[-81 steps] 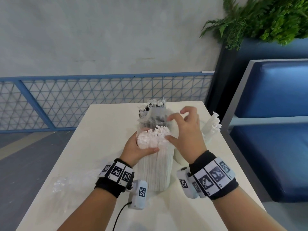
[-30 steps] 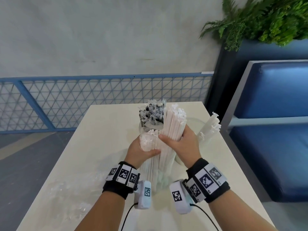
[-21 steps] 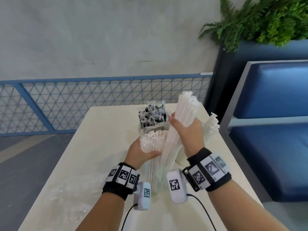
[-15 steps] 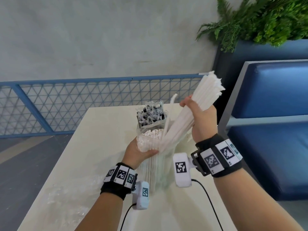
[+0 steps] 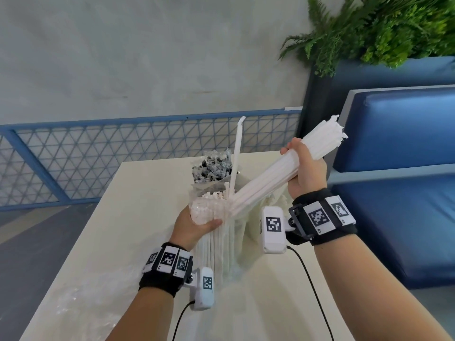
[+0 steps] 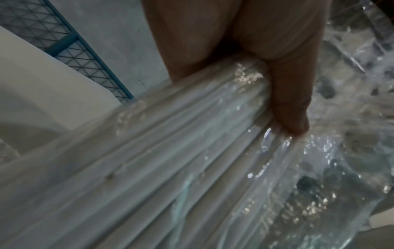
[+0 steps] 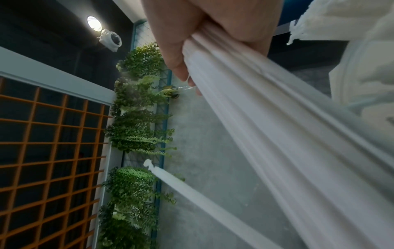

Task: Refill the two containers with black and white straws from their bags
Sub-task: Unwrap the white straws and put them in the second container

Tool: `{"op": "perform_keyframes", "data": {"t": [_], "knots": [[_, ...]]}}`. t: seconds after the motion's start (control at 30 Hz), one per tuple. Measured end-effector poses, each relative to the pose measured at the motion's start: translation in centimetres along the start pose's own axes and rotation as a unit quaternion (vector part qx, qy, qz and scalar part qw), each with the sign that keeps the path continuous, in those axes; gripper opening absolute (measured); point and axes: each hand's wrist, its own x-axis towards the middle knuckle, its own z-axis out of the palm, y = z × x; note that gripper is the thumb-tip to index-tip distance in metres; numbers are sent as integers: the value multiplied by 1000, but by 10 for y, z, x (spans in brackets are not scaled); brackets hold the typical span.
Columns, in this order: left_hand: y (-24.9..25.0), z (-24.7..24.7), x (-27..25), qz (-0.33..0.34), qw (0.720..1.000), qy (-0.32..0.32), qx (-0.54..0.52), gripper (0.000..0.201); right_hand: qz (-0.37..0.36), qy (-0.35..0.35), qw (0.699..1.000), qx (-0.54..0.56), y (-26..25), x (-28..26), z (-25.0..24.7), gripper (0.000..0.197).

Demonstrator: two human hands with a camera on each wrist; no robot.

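Note:
A clear bag of white straws [image 5: 216, 232] stands upright on the cream table [image 5: 138, 198]. My left hand [image 5: 194, 223] grips it near its open top; in the left wrist view its fingers [image 6: 287, 101] curl round the plastic. My right hand [image 5: 301, 168] grips a thick bundle of white straws [image 5: 275, 178], tilted up to the right, its lower ends still inside the bag's mouth. One single white straw [image 5: 236, 153] sticks up from the bag on its own. Behind stands a container with wrapped black straws [image 5: 213, 167]. The white-straw container is mostly hidden behind my right wrist.
Crumpled clear plastic [image 5: 81, 299] lies on the table's near left. A blue mesh railing [image 5: 98, 153] runs behind the table. A blue padded bench [image 5: 398, 168] and a planter with ferns [image 5: 384, 28] stand to the right, close to the table's edge.
My right hand closed round a bundle of white straws and drew it up and to the right out of the bag. One straw came loose and stands up. My left hand kept holding the bag.

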Motion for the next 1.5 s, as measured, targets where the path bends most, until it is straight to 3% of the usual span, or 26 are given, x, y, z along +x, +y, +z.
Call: {"op": "perform_keyframes", "data": {"t": [0.13, 0.27, 0.43, 0.53, 0.6, 0.67, 0.73, 0.87, 1.07, 1.13, 1.2, 1.27, 1.37, 1.43, 1.5], "knots": [[-1, 1, 0, -2, 1000, 7, -21, 45, -19, -22, 998, 52, -13, 6, 6, 9], [-2, 1, 2, -1, 999, 9, -30, 44, -39, -18, 999, 27, -20, 12, 9, 12], [-2, 0, 1, 1, 999, 11, -35, 42, -77, 58, 995, 31, -30, 19, 1, 14], [-3, -1, 2, -2, 999, 14, -36, 45, -136, 100, 984, 47, -40, 26, -3, 9], [-4, -1, 4, -5, 999, 11, -40, 46, -179, 134, 974, 19, -42, 32, -4, 19], [-3, 0, 3, -4, 999, 10, -41, 45, -208, 151, 965, -51, -34, 35, -3, 42], [-2, 2, 3, -2, 999, 8, -39, 43, -197, 131, 962, -133, -18, 32, -1, 59], [-2, 3, 1, 13, 999, -3, -35, 43, -166, 54, 942, -286, 22, 28, -9, 50], [-4, 2, 2, 14, 999, -2, -45, 46, -223, -50, 912, -340, 48, 22, -17, 43], [-5, 2, 2, 17, 999, 0, -45, 45, -224, -100, 882, -402, 54, 25, -22, 34], [-5, 2, 2, 18, 999, -1, -49, 45, -235, -131, 828, -492, 57, 25, -28, 23], [-6, 1, 2, 17, 999, -2, -52, 47, -282, -106, 797, -524, 58, 23, -40, 15], [-7, -1, 3, 18, 998, -5, -54, 50, -294, -6, 801, -521, 57, 14, -62, 57], [-8, 0, 3, 16, 998, -7, -53, 50, -210, -32, 837, -504, 62, 10, -73, 76], [-8, 1, 3, 13, 999, -7, -51, 50, -155, -102, 849, -496, 70, 7, -78, 82]]}}
